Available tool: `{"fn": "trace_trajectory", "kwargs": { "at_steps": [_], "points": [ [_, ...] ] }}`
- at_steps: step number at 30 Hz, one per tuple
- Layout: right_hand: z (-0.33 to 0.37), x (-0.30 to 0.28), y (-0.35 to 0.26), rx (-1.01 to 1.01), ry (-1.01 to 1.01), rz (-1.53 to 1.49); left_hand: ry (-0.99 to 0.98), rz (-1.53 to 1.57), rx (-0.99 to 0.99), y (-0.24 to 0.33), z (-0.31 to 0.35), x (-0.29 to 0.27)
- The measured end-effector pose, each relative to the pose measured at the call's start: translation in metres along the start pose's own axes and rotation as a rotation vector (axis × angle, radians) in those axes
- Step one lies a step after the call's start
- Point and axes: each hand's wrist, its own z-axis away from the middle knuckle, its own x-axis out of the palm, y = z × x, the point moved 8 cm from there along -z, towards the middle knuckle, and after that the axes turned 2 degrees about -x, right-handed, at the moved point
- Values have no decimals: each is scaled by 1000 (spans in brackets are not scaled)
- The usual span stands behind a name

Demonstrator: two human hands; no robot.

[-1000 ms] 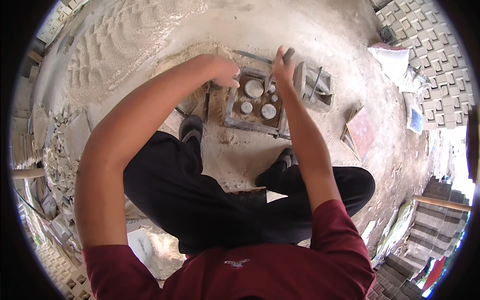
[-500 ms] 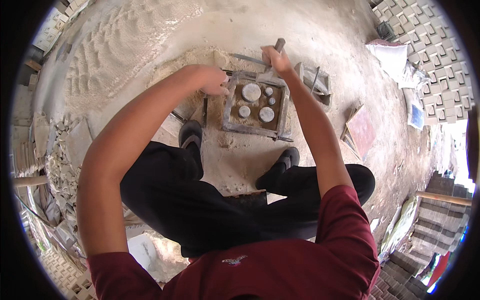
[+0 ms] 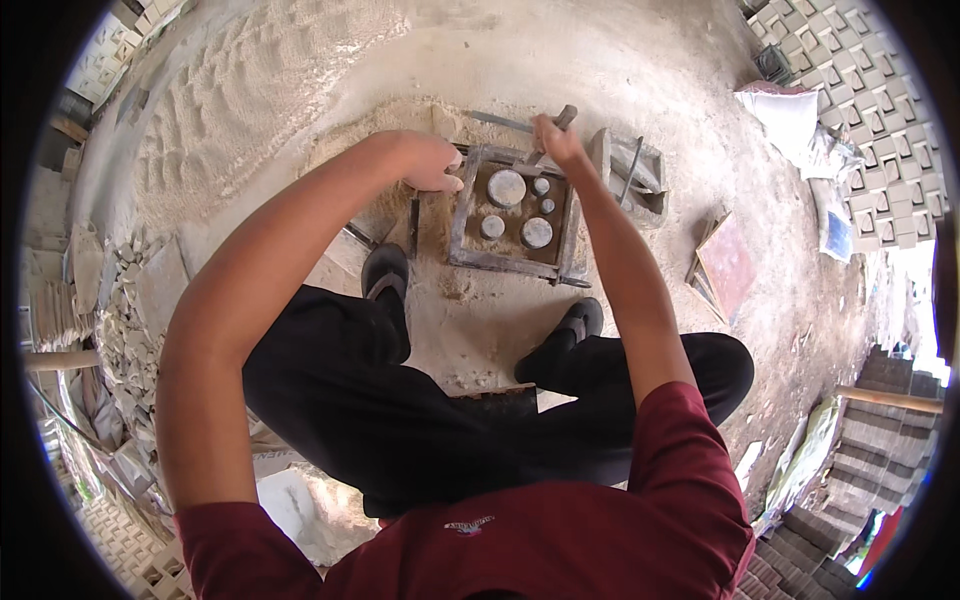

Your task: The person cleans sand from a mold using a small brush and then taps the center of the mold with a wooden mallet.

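Observation:
On the ground in front of me lies a square mould (image 3: 510,268) with a grey frame. Inside it are several round discs of different sizes, the largest disc (image 3: 506,188) near the far side. My left hand (image 3: 433,163) is at the frame's far left corner, fingers curled against its edge. My right hand (image 3: 555,142) is closed round a short hand tool (image 3: 567,117) with a stubby dark handle. The tool's lower end points down at the mould's far edge, mostly hidden by the hand. A flat bar (image 3: 498,121) lies just beyond the frame.
To the right of the mould sits a grey tray (image 3: 652,203) with a thin bar across it. A reddish board (image 3: 727,258) lies farther right. Ridged sand (image 3: 240,110) spreads at the far left, rubble (image 3: 130,330) nearer. Stacked blocks (image 3: 850,110) stand far right.
My right hand has come down slightly toward me with the tool, whose handle now tilts lower. My left hand stays at the frame's corner, its fingers slightly shifted.

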Motion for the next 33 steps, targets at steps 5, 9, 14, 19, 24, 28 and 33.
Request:
{"fn": "trace_trajectory", "kwargs": {
  "at_steps": [5, 9, 14, 19, 24, 28, 33],
  "points": [
    [24, -5, -25, -165, 152, 152, -7, -13, -44, -18, 10, 14],
    [27, -19, -8, -40, 190, 56, -49, -168, -197, -34, -11, 30],
    [31, -57, -1, -158, 310, -152, 110, -1, -264, -39, -57, 39],
    [44, -12, -20, -212, 296, -180, 637, 932, -744, -89, -93, 157],
    [44, -17, -9, -169, 273, -142, 598, 1114, -801, -42, -115, 190],
    [33, -17, 0, -259, 250, -139, 828, 1233, -866, -47, -111, 194],
    [27, 4, -19, -252, 270, -308, 735, 1286, -1092, -62, -104, 205]
  ]
}}
